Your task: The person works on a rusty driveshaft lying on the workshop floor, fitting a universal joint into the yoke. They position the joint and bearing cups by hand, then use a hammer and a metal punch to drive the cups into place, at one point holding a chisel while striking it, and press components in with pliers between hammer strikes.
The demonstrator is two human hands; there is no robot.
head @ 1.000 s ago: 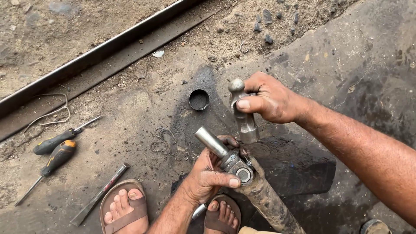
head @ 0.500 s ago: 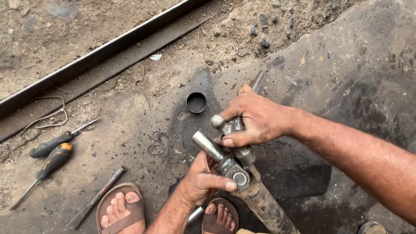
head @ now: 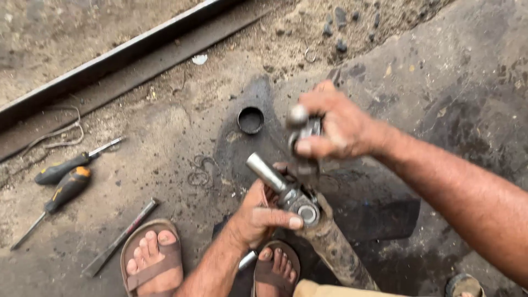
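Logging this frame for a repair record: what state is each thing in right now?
left hand: gripping the cross joint
cross joint: seated on the shaft end, one pin sticking up
rusty shaft: tilted, propped off the ground
right hand: raised, closed on a hammer
hammer: lifted above the joint, blurred
metal cup: loose on the ground, open side up
screwdrivers: lying flat, untouched

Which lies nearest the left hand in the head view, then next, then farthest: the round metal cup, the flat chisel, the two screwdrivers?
From the left hand:
1. Round metal cup, on the ground above the hand.
2. Flat chisel, to its left, beside the sandalled foot.
3. Two screwdrivers, far left.
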